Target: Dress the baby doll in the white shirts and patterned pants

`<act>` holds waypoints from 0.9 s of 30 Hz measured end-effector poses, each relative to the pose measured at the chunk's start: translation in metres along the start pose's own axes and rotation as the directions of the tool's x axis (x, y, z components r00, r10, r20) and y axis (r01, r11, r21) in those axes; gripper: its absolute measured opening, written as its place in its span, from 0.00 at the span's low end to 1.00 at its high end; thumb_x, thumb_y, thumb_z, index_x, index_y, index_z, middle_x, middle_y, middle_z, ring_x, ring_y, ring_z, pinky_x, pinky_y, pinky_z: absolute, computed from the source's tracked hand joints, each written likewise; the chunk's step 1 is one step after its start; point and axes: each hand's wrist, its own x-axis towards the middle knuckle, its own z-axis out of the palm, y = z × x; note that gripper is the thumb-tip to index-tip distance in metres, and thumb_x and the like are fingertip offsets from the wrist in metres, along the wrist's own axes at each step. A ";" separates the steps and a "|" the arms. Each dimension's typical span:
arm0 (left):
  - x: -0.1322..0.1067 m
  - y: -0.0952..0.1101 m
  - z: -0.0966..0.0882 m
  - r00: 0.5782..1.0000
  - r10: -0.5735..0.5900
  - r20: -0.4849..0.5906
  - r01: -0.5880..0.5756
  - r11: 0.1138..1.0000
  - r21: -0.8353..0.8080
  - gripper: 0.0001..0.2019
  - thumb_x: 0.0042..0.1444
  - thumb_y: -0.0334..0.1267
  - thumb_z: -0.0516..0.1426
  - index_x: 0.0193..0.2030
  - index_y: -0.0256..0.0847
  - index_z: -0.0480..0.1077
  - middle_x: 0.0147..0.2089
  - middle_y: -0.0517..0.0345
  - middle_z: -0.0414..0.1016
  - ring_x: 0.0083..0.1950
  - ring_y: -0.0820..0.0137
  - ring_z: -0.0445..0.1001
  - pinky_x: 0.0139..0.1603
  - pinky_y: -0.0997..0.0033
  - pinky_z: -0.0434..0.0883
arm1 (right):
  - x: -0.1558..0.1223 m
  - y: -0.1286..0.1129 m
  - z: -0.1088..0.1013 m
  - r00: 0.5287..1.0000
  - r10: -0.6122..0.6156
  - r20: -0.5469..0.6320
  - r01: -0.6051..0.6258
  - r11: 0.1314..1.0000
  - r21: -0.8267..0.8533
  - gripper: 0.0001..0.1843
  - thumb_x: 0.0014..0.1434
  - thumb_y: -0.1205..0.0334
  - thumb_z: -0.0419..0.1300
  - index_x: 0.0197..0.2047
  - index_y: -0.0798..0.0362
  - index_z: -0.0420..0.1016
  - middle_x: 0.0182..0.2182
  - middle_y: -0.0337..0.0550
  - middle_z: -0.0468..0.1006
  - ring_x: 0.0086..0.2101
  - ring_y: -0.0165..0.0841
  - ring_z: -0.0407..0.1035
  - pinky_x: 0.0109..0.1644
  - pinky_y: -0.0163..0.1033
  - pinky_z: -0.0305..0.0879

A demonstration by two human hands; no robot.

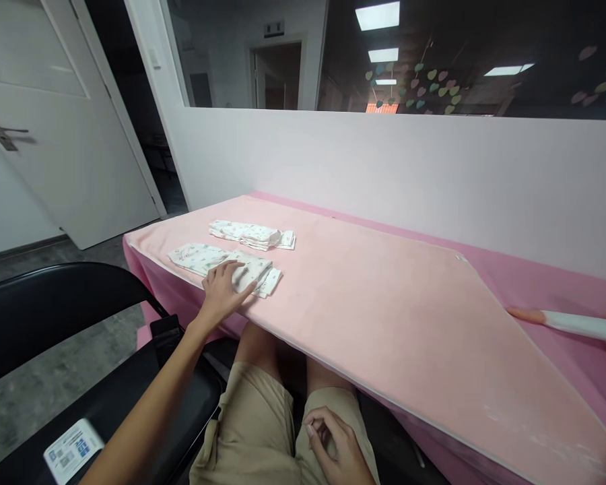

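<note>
My left hand [225, 288] lies with its fingers spread on the near folded cloth [250, 267], which is white with a small printed pattern. The thumb rests along the near side of this cloth, close to the table's front edge. Just behind it lies a second folded white patterned cloth [247, 233], untouched. My right hand [336, 448] rests on my lap, over the beige shorts, with fingers curled in toward the thumb and nothing visible in them.
A pale pink cover [384, 289] spreads over the table, with darker pink cloth [550, 283] under it. At the right edge, part of another person's hand [528, 315] shows beside something white. A black chair [55, 316] holding a white labelled box [73, 450] stands left.
</note>
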 end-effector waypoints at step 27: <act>-0.045 0.155 -0.093 0.822 0.378 -0.427 -0.492 0.848 -0.198 0.07 0.69 0.40 0.58 0.52 0.47 0.70 0.42 0.57 0.78 0.41 0.66 0.75 0.44 0.65 0.72 | 0.022 -0.127 -0.035 0.858 -0.299 -0.417 0.208 0.946 -0.250 0.31 0.62 0.61 0.68 0.66 0.44 0.65 0.59 0.52 0.73 0.60 0.46 0.69 0.65 0.56 0.69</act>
